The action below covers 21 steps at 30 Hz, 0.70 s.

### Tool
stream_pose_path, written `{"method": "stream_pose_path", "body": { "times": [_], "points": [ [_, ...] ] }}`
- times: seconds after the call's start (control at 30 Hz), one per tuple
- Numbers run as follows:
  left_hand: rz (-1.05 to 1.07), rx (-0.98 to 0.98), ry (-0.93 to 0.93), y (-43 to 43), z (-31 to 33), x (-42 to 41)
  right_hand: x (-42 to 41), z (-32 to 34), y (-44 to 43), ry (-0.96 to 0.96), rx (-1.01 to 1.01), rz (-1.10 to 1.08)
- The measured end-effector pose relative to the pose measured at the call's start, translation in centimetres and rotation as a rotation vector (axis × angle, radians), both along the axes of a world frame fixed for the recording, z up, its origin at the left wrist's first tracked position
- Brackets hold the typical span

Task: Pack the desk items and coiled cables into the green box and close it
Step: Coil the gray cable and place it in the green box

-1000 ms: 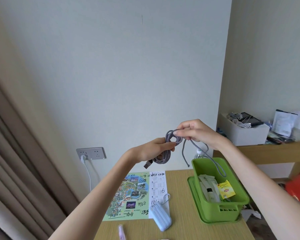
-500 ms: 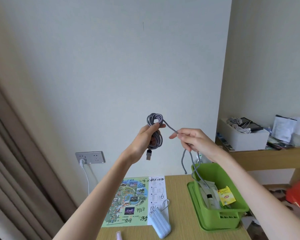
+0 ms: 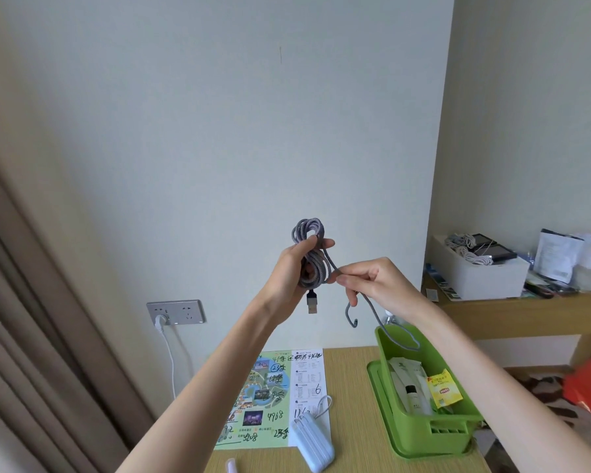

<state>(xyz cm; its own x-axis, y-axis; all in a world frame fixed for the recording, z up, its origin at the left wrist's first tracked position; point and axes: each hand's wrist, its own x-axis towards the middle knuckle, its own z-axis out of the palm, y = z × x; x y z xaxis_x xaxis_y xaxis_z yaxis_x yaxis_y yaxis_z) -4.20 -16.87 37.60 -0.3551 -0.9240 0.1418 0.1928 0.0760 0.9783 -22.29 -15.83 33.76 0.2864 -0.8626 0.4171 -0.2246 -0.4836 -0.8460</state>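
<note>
A wooden table (image 3: pixel 348 438) against a pale wall carries the open green box (image 3: pixel 423 435), which has sachets inside. Left of the box lie a printed map (image 3: pixel 273 397) and a blue power bank (image 3: pixel 316 442), with a wall socket (image 3: pixel 175 312) farther left. Above the box, the left hand (image 3: pixel 294 268) grips the coiled grey cable (image 3: pixel 313 264) upright, while the right hand (image 3: pixel 372 281) pinches its loose strand. 1 s ago the right hand lay on the coil itself.
</note>
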Motion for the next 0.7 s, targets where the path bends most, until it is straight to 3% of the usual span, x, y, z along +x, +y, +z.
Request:
{"method": "stream_pose_path", "body": {
  "times": [0.1,0.2,0.37,0.47,0.57,0.7],
  "points": [
    [0.081,0.044,0.053,0.0,0.1,-0.3,-0.2,-0.1,-0.2,0.058,0.002,-0.037],
    [0.147,0.105,0.229,-0.5,0.9,0.1,-0.7,-0.6,-0.4,0.105,0.02,-0.082],
    [0.083,0.121,0.478,-1.0,2.0,1.3,-1.5,-1.4,-0.8,0.125,0.037,-0.13],
    [0.146,0.132,0.529,-1.2,2.1,1.6,-1.5,-1.6,-1.2,0.139,0.045,-0.164],
    [0.25,0.163,0.455,-1.5,1.8,2.2,-1.9,-1.6,-1.4,0.158,0.041,-0.23],
    [0.356,0.03,0.07,-1.9,1.0,3.0,-2.4,-0.9,-1.6,0.16,-0.024,-0.31]
  ]
}}
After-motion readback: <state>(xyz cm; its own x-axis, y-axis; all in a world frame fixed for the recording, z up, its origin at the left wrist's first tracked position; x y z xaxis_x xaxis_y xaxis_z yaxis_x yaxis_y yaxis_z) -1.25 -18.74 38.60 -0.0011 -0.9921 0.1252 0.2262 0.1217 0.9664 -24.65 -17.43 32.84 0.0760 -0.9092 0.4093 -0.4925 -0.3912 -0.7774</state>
